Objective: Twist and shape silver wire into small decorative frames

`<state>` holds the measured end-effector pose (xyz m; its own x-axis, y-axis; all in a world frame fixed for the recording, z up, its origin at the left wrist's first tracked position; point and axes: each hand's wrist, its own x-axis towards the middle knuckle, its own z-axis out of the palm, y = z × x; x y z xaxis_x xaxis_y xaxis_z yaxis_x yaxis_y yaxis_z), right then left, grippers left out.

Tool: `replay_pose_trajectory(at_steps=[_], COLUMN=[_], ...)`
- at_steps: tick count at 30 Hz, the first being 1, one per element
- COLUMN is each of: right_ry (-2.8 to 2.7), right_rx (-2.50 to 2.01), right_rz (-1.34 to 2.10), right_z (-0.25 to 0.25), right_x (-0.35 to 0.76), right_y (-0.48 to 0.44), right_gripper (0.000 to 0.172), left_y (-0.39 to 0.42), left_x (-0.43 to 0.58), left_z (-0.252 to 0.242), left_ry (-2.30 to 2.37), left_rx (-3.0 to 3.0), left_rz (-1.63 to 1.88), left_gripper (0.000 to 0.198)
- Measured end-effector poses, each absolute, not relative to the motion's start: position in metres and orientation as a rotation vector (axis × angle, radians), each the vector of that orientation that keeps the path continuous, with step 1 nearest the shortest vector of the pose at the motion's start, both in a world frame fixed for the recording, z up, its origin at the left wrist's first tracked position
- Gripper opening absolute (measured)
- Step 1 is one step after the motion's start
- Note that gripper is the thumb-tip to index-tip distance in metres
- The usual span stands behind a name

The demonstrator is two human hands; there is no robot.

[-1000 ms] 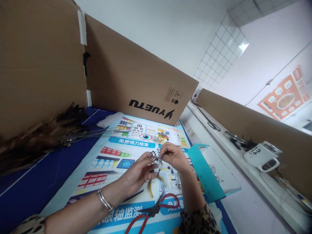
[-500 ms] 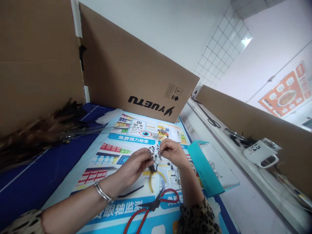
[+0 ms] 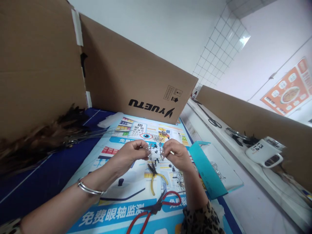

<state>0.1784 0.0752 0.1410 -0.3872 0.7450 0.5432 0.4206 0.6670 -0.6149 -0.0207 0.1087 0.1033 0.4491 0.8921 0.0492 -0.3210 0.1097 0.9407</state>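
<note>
A small piece of bent silvery wire with black bits on it (image 3: 155,151) is stretched between my two hands, above the printed sheet. My left hand (image 3: 134,152) pinches its left end between thumb and fingers. The right end sits in the closed fingertips of my right hand (image 3: 175,153). What the black bits are is too small to tell. Just below the wire piece lie yellow-handled pliers (image 3: 156,178), jaws pointing up. Nearer to me is a pair of red-handled scissors (image 3: 158,204), blades spread apart.
Loose wire pieces (image 3: 179,180) lie beside my right forearm. A teal box (image 3: 207,172) with more wire stands to the right. Brown feathery material (image 3: 44,133) lies at left. Cardboard (image 3: 136,71) walls the back. A white mug (image 3: 263,152) stands on the ledge.
My hands have moved apart, so the wire piece now shows spread between them. My left hand has drawn back slightly left and up, uncovering the pliers' jaws.
</note>
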Motion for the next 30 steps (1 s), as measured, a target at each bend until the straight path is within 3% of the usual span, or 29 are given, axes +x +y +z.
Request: replay_pose_trajectory(at_steps=[16,30], right_ry=[-2.026,-1.998], right_rx=[-0.769,-0.84], right_rz=[0.315,0.412], right_z=[0.15,0.154], right_x=[0.172,0.175], right_y=[0.057,0.058], right_gripper=[0.023,0.017], left_y=[0.097,0.081], left_x=[-0.033,-0.01], left_z=[0.125,0.114], left_ry=[0.65,0.532], left_rx=[1.461,1.14], left_rz=[1.062,1.123], left_gripper=[0.013,0.013])
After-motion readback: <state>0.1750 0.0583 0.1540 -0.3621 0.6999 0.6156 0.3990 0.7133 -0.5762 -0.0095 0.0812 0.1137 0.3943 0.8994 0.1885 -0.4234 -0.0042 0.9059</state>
